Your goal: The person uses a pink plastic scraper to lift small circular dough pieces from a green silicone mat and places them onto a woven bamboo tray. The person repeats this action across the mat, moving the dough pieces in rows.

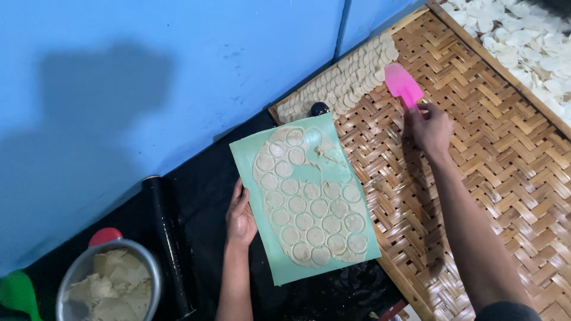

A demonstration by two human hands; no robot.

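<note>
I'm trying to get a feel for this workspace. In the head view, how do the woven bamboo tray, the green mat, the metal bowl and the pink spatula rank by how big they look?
1. Woven bamboo tray, running past the frame edge.
2. Green mat.
3. Metal bowl, partly cut off by the frame, so unsure.
4. Pink spatula, its handle hidden in the right hand.

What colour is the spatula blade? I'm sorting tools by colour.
Bright pink; the flat silicone spatula blade shows clearly in the head view.

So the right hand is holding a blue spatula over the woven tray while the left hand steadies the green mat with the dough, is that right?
Not quite: the head view shows the spatula in the right hand is pink, not blue. The rest holds: it is over the woven tray, and the left hand steadies the green mat with the dough.
</note>
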